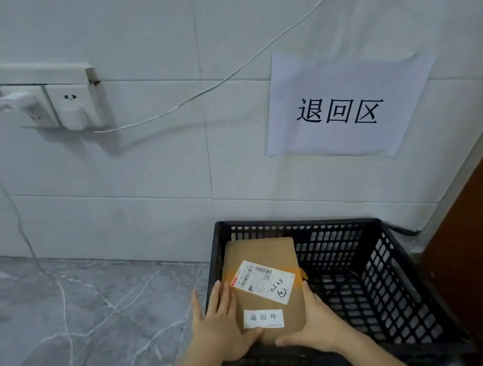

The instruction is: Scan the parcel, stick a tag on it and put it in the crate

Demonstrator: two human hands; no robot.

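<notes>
Fingers [218, 303] of both hands grip the cardboard parcel [266, 288], tag [263, 318] already stuck on.
Left hand [220, 326] and right hand [317, 321] clasp its near end; its long axis points away, tilted over the black crate [394, 270] beside the wall.

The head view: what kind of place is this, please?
Probably a returns corner of a parcel depot or mailroom. A paper sign on the tiled wall reads 退回区, and both hands lower a tagged cardboard parcel into a black crate on the floor.
</notes>
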